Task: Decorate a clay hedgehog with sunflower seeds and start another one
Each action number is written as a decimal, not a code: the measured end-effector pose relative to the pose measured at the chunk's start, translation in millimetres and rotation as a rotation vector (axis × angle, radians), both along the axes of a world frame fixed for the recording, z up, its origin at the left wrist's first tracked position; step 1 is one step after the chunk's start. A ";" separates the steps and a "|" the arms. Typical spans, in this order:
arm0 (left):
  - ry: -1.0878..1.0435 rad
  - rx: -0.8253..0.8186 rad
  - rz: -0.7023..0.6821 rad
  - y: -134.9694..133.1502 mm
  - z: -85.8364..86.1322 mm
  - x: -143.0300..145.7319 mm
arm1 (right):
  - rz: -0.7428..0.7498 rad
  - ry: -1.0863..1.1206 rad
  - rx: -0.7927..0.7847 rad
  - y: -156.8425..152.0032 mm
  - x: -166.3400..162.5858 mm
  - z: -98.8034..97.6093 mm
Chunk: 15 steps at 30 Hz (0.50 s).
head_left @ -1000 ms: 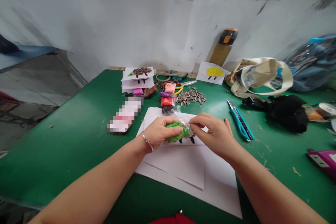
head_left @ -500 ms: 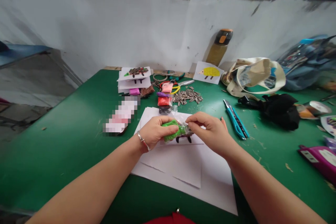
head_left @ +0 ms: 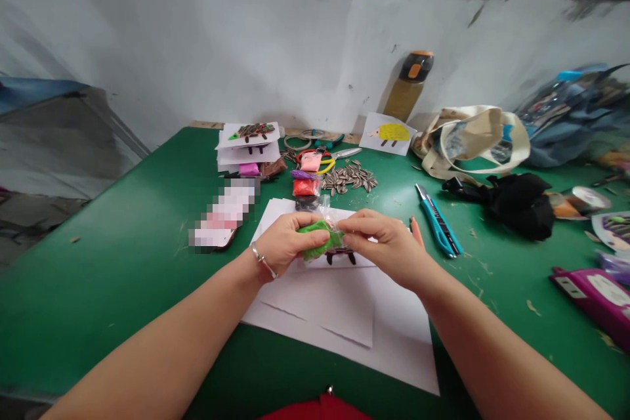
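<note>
A small clear bag of green clay point(head_left: 317, 241) is held between both hands above the white paper sheets point(head_left: 344, 315) on the green table point(head_left: 123, 262). My left hand point(head_left: 285, 243), with a bracelet at the wrist, is closed round the bag's left part. My right hand point(head_left: 381, 246) pinches the bag's right end with thumb and forefinger. Under the hands lies a white card with black legs drawn on it point(head_left: 342, 257), mostly hidden.
Behind the hands lie more clay packets point(head_left: 305, 187), a heap of sunflower seeds point(head_left: 348, 178), scissors point(head_left: 327, 161), stacked hedgehog cards point(head_left: 249, 141) and a yellow hedgehog card point(head_left: 388, 134). A teal utility knife point(head_left: 438, 228), a black cloth point(head_left: 522, 210), a tote bag point(head_left: 467, 138) and a bottle point(head_left: 408, 85) are to the right.
My right hand has slid left, closer to the left hand, along the bag's end. The view has shifted slightly right.
</note>
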<state>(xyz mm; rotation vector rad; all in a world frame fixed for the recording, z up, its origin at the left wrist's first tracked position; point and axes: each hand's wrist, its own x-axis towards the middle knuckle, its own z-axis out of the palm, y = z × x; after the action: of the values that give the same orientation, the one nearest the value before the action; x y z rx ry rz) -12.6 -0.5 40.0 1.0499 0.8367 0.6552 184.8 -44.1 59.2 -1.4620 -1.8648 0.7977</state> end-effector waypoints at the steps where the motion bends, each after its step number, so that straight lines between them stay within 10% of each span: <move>1: -0.005 -0.001 0.005 0.1 0.4 0.2 | 0.017 -0.015 0.014 -0.3 0.3 -0.4; 15: -0.089 0.007 0.039 0.3 15.7 5.8 | 0.113 0.031 0.126 9.6 4.3 7.2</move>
<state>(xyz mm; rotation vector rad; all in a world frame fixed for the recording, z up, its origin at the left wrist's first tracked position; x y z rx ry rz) -6.8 -0.2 55.8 1.0053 0.7801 0.7331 189.0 -34.5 66.4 -1.2691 -1.9517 0.7370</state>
